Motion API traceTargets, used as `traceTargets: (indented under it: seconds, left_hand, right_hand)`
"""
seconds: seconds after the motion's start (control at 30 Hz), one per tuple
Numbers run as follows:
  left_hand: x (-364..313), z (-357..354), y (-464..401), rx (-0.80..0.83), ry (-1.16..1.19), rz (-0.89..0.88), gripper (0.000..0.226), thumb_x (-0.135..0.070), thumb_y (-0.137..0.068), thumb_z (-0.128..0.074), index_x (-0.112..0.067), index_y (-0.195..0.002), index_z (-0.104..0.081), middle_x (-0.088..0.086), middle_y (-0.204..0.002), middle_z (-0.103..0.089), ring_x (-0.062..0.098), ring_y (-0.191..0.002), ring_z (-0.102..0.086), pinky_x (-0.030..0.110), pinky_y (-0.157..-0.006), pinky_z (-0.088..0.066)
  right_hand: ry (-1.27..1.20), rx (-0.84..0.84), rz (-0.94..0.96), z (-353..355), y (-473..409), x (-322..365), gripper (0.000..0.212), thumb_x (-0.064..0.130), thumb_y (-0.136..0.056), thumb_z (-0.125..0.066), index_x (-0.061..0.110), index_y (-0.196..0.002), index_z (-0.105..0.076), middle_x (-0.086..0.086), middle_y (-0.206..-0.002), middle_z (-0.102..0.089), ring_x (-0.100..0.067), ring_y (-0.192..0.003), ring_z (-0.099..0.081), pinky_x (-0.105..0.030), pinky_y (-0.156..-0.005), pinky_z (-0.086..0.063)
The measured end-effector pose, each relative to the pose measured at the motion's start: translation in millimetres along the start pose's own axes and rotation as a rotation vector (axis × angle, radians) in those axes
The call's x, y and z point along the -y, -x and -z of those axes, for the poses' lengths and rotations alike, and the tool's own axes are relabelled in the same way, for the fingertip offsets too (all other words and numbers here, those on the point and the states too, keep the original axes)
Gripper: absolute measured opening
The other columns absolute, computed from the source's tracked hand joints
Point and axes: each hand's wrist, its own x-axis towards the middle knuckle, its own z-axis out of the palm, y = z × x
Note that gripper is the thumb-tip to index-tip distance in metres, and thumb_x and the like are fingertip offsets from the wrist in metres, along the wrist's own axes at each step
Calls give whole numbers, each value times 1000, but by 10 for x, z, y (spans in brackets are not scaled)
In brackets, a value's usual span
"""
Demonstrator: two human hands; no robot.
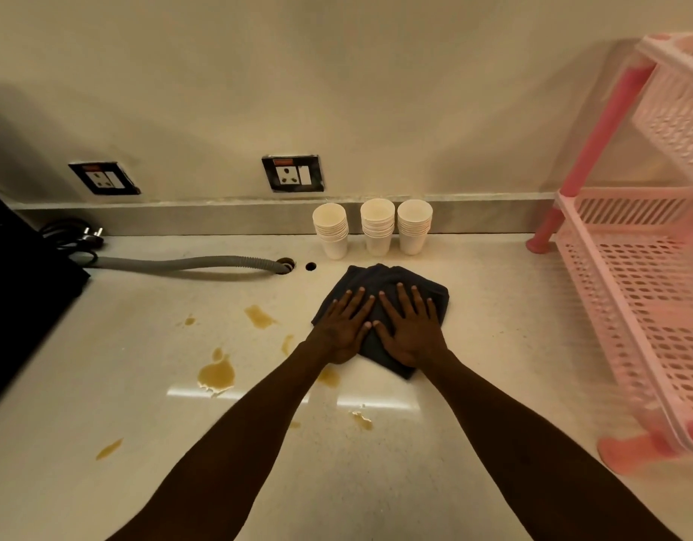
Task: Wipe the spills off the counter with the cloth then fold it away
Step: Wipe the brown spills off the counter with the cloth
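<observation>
Counter [473, 404] seen from above, w/ both arms reaching fwd. Left hand [343, 329] and right hand [409, 331] lie palm-down, side by side, fingers spread wide and flat on the cloth [388, 283]; neither grips it, thumbs nearly touching at centre. Cloth: dark, bunched into a rough square, resting on the counter just in front of the cups, its near corner pointing toward the viewer. Three stacks of white paper cups [376, 228] stand upright in a row against the low backsplash, close together but apart. Brown spills [217, 374] dot the counter left of and in front of the cloth: one large puddle at left-centre, a streak [259, 316] nearer the hose, small drops beside it, a patch partly hidden under the left forearm, another [362, 420] between the arms, one [109, 449] far left near the front edge. Grey ribbed hose [188, 263] runs along the counter into a hole; a 2nd small hole [310, 266] sits just right of it. Two wall sockets [292, 173] above the backsplash. Dark appliance [21, 275] at left edge, w/ a plug and cable beside it. Pink plastic rack [641, 267] stands at right, well apart from the cloth.
</observation>
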Motion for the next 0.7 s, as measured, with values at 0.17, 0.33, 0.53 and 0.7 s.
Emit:
traceTargets:
  seconds: [0.17, 0.33, 0.53, 0.7]
  left_hand:
    - [-23, 87, 163, 59, 18, 0, 64, -49, -103, -34, -27, -158, -11, 2, -168, -4, 26, -155, -1, 42, -126, -8]
    - [-91, 208, 532, 194, 22, -1, 68, -58, -98, -36, -34, -157, -13, -4, -168, -4, 23, -155, -2, 48, -125, -14]
    - [-76, -76, 1149, 22, 31, -17, 58, -51, -101, -20, -31, -155, -25, -1, -167, -17, 26, -154, -13, 46, -121, -27]
    - [19, -360, 1557, -95, 69, -47, 64, -49, -96, -15, -29, -155, -27, -1, -166, -19, 26, -154, -16, 41, -121, -29]
  right_hand:
    - [-32, -46, 61, 25, 237, 19, 81, 63, -86, 2, 34, -158, -21, -4, -169, -15, -30, -155, -8, -50, -124, -7]
    - [-62, -30, 50, -17, 582, 172, 80, 62, -86, 2, 35, -156, -26, -3, -168, -19, -29, -155, -11, -50, -124, -8]
    - [-66, -79, 73, -331, 1129, 447, 69, 65, -96, -17, 34, -158, -19, -8, -168, -14, -35, -155, -8, -56, -124, -9]
    - [10, -94, 73, -482, 1389, 660, 74, 67, -95, -20, 30, -159, -20, -14, -167, -16, -39, -153, -11, -60, -122, -13]
